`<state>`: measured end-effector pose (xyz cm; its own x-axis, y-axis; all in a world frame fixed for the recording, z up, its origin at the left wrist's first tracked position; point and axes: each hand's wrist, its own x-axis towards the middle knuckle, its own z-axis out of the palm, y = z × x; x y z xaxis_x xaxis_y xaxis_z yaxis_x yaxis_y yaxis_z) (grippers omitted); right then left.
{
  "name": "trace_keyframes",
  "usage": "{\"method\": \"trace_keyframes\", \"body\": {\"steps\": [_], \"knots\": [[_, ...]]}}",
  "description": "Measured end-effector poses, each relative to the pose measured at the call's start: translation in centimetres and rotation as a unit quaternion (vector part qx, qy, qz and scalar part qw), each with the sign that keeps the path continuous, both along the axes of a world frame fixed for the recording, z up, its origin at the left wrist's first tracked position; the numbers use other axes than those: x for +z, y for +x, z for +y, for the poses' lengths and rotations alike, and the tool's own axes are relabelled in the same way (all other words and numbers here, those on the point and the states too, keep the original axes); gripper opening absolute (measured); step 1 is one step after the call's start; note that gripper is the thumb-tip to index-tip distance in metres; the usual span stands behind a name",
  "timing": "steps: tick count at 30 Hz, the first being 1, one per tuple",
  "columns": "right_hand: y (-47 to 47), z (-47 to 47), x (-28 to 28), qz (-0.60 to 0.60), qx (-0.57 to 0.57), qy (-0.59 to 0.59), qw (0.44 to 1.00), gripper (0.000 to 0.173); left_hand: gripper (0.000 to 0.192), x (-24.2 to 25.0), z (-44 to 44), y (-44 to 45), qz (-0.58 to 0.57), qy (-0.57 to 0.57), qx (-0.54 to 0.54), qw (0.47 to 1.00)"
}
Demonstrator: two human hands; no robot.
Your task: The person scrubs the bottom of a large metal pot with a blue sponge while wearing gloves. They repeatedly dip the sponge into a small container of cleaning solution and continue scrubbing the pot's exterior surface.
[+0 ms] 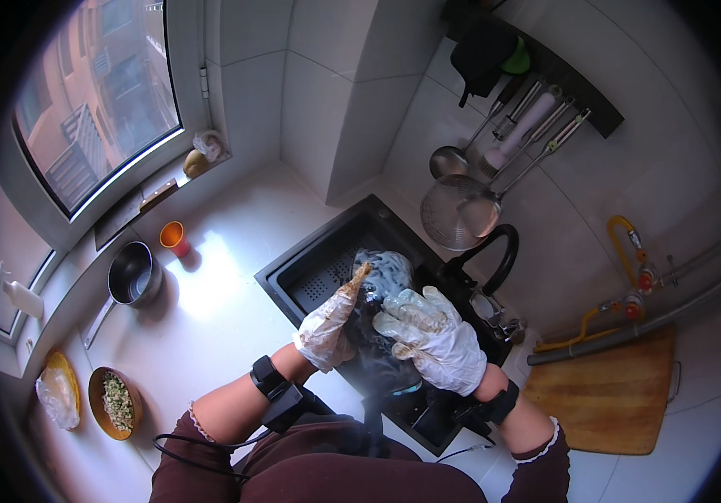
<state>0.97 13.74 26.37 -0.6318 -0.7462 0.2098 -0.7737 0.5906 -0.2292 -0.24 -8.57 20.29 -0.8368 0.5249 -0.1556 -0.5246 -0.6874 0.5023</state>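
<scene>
Over a black sink (pixel 285 292) I have both hands in stained white gloves. My left hand (pixel 329 330) is at the left side of a dark, glossy mass (pixel 370 327), with one brown-stained fingertip pointing up; its other fingers are hidden. On the far part of the dark mass lies a pale bluish, streaky mass (pixel 392 270); I cannot tell what either one is. My right hand (pixel 432 339) lies back-up along the right side, fingers spread, and whether it touches the dark mass is unclear.
Behind the sink stands a black faucet (pixel 505 251), with kitchen utensils (pixel 461 207) hanging above. On the left counter are a saucepan (pixel 135 273), an orange cup (pixel 173 237) and a bowl of chopped food (pixel 115 402). A knife (pixel 159 195) lies on the sill; a wooden cutting board (pixel 605 396) leans right.
</scene>
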Motion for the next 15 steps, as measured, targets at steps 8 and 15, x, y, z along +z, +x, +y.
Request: {"method": "trace_keyframes", "body": {"steps": [8,15], "knots": [[-0.8,-2.3,-1.4,0.006,-0.048,0.012,0.999,0.042,0.061,-1.7,-0.5,0.3,0.079,-0.064,-0.057,0.993],[-1.0,-2.6,-1.0,0.037,-0.073,-0.047,0.996,0.036,0.044,-5.1,-0.2,-0.5,0.139,-0.070,-0.030,0.987]]}}
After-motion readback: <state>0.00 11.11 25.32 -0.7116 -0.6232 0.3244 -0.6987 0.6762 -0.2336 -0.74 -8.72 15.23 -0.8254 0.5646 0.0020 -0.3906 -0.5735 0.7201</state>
